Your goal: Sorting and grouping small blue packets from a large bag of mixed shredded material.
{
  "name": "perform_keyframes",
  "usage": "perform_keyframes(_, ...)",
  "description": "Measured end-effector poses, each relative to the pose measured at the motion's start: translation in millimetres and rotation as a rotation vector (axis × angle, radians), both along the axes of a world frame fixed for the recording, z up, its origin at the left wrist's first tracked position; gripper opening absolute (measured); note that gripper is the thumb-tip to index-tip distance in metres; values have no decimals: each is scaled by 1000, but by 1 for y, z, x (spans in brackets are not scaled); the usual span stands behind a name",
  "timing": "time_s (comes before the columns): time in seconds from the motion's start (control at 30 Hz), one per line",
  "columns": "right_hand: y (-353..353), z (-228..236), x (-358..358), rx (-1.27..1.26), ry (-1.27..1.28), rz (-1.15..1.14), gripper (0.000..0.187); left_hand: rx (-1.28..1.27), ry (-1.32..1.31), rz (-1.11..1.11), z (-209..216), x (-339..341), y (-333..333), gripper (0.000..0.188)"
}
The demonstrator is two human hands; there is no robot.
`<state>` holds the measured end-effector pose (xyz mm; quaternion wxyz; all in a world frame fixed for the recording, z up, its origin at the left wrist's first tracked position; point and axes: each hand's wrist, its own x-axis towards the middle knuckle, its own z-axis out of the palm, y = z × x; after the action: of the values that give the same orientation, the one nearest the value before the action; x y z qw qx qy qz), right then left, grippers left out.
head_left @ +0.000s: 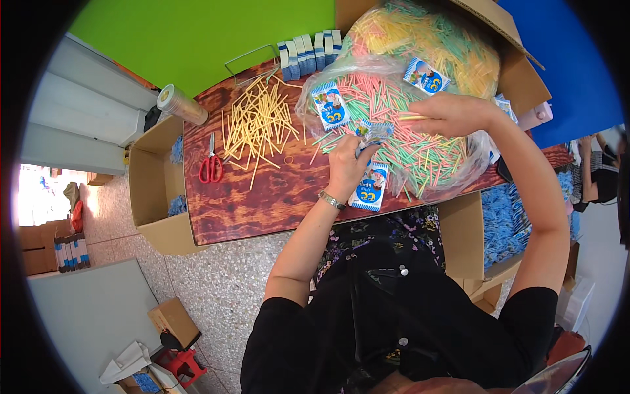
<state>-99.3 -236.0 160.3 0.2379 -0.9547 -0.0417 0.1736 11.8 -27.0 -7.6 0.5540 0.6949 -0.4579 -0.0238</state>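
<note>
My left hand (346, 161), with a watch at its wrist, is closed on a small blue-and-white packet (377, 133). To its right, my right hand (453, 113) pinches a few thin sticks (411, 117), yellow and pinkish. Both hands are over a clear plastic bag (453, 187) spread open with a heap of pink, green and yellow sticks (430, 161). Similar packets lie around: one on the heap's left (331, 106), another at its back (426, 77), and one below my left hand (369, 186).
Yellow sticks (259, 118) lie piled on the table's left, beside red-handled scissors (211, 167). Folded blue-and-white cartons (308, 56) stand behind. A large cardboard box (525, 79) with more sticks is at the back right. Open boxes flank the table; the right one holds blue packets (504, 226).
</note>
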Motion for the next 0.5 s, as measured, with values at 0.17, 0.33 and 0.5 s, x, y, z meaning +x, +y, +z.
perform_keyframes(0.17,28,22,21,70,291,-86,34,17,-51,8,5,-2,-2,24)
perform_keyframes(0.33,22,3,25,-256,126,123,33,-49,-117,24,2,-3,-5,23)
perform_keyframes(0.5,31,9,37,-448,320,94,31,-83,-212,37,-1,-5,-5,25)
